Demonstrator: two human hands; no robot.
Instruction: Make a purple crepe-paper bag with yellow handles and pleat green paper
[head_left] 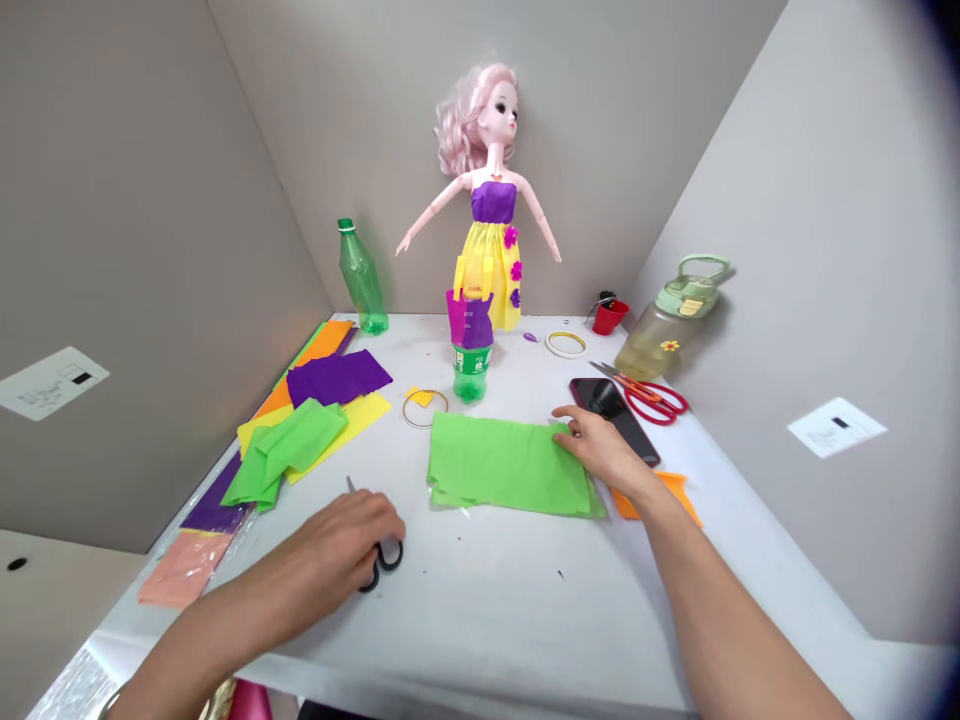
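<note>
My left hand (pixel 356 538) is closed over a pair of black-handled scissors (pixel 390 556) at the left front of the table. Their finger loops show below the hand and a blade tip pokes out above it. A folded bright green sheet, seemingly crepe paper (pixel 510 465), lies flat in the middle. At its upper right corner, my right hand (pixel 600 445) has its fingertips closed on the edge. Directly behind the sheet stands a cut green bottle (pixel 471 375) with purple, magenta and yellow pieces on it.
A pink-haired doll (pixel 495 120) in a yellow skirt stands at the back wall, right of a green bottle (pixel 361 280). Coloured sheets (pixel 337 378) lie left. A phone (pixel 616 420), red-handled scissors (pixel 656 402), tape roll (pixel 565 345) and water bottle (pixel 660 330) are right.
</note>
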